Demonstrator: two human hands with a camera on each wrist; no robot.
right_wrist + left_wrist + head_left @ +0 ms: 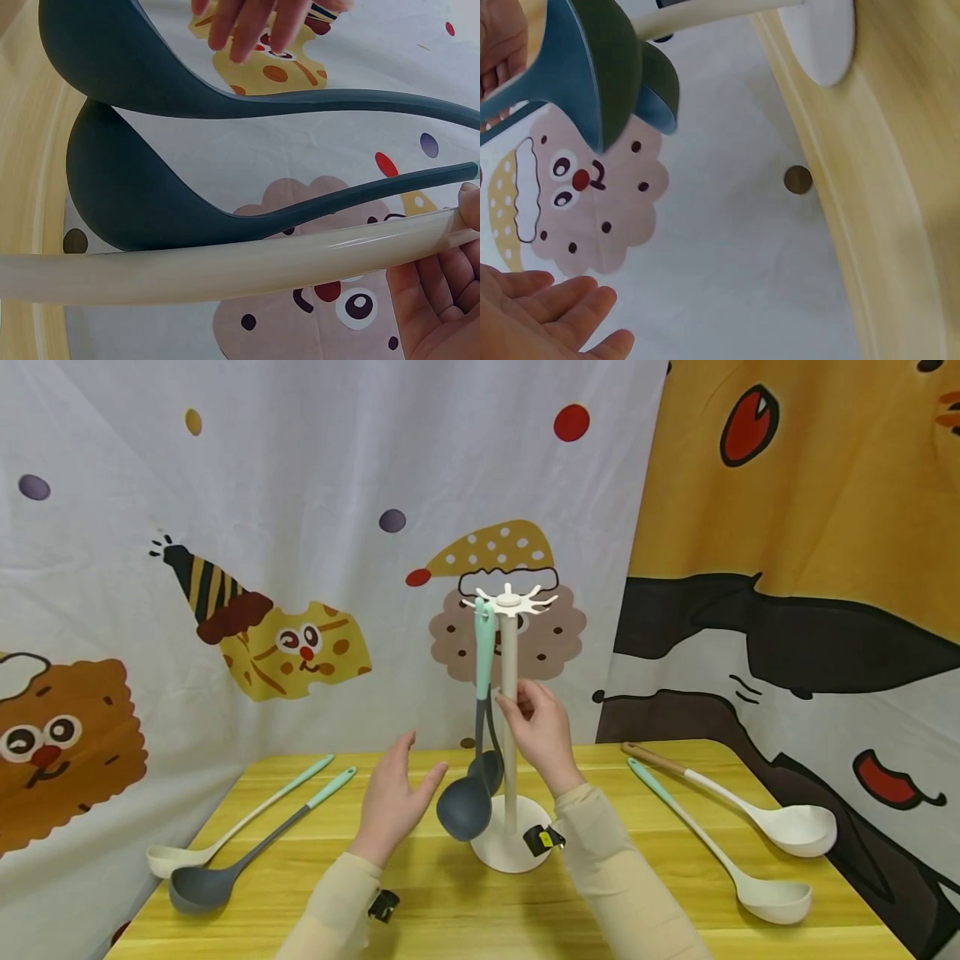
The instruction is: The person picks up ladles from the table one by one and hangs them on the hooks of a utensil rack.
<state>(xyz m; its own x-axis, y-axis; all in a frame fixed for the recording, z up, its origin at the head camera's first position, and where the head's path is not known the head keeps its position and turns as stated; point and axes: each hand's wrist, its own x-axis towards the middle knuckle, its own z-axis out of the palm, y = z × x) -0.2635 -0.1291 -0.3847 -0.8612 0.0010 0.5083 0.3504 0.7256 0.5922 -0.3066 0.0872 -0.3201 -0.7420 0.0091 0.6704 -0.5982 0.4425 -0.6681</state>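
A white utensil stand (510,652) with a round base and a ring of hooks stands mid-table. Hanging on its left side are two dark grey ladles, the front one (465,810) with a mint handle, the other (491,768) partly behind it. My right hand (542,731) holds the stand's pole (330,259) below the hooks, thumb on one side and fingers on the other. Left of the hanging ladles, my left hand (397,802) is held in the air with fingers extended, touching nothing. Its fingers (570,307) also show in the left wrist view.
On the table's left lie a cream ladle (176,858) and a dark grey ladle (202,889), both mint-handled. To the right lie a white ladle (802,831) with a brown handle and a white ladle (776,900) with a mint handle. A printed curtain (315,510) hangs behind.
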